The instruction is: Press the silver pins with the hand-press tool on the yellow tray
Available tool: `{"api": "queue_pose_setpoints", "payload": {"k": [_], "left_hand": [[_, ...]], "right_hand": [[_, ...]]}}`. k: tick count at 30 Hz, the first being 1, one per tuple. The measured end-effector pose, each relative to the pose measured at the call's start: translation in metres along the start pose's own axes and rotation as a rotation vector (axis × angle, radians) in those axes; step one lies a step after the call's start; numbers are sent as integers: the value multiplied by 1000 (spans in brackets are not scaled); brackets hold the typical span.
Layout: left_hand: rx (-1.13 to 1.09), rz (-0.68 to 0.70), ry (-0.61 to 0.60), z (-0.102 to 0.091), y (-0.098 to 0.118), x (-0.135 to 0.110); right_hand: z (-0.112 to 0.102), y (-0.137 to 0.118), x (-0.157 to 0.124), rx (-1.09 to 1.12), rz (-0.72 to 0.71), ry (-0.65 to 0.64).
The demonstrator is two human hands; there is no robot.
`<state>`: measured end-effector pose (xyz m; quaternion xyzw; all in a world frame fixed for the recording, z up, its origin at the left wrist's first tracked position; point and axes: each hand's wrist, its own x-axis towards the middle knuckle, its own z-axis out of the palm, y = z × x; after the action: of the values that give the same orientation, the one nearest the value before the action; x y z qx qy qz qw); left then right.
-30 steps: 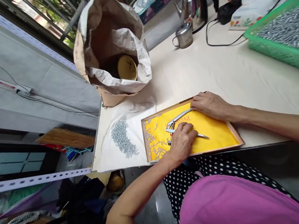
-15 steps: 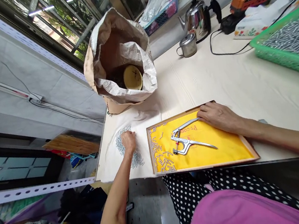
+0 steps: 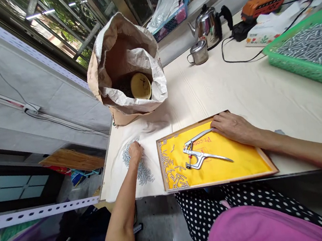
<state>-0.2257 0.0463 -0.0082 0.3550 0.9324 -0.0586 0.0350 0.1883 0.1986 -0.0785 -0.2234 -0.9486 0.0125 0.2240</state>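
From my remote seat I see the left hand (image 3: 136, 152) pressed down, fingers bunched, on the loose heap of small silver metal pins (image 3: 144, 174). The heap lies on the white cloth (image 3: 118, 177) near the table's left edge, and I cannot tell whether the hand has pinched any pins or only rests on them. Just to its right stands the wooden-framed tray with a yellow liner (image 3: 243, 161), its near rim flush with the table's front edge. More pins are scattered along the tray's left side. The silver hand-press pliers (image 3: 201, 155) lie flat in the middle with handles spread. The right hand (image 3: 233, 127) lies loose and uncurled over the tray's far rim, fingertips touching the upper handle's end and clasping nothing. Behind the heap the crumpled brown paper sack (image 3: 124, 58) stands open and crowds the back-left corner. The pale wooden tabletop (image 3: 248, 85) is bare between the tray and the green plastic basket of metal pins (image 3: 299, 68) at far right.
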Motion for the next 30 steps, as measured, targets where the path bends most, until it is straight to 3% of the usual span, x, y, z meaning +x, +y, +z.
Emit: {"api": "queue_pose_setpoints", "payload": {"k": [5,18,26,30], "left_hand": [[-45,71,29,6,2,-3],[-147,-31,11,6,1,-5],[-172,-26,4,1,-8,-34],[-250,0,31,-7,1,-52]], "right_hand": [[0,0,0,7,3,-9],[-7,-2,2,-25,19,-61],[-8,-2,5,-52,53,-111],[-10,-2,6,-86,40,-127]]}}
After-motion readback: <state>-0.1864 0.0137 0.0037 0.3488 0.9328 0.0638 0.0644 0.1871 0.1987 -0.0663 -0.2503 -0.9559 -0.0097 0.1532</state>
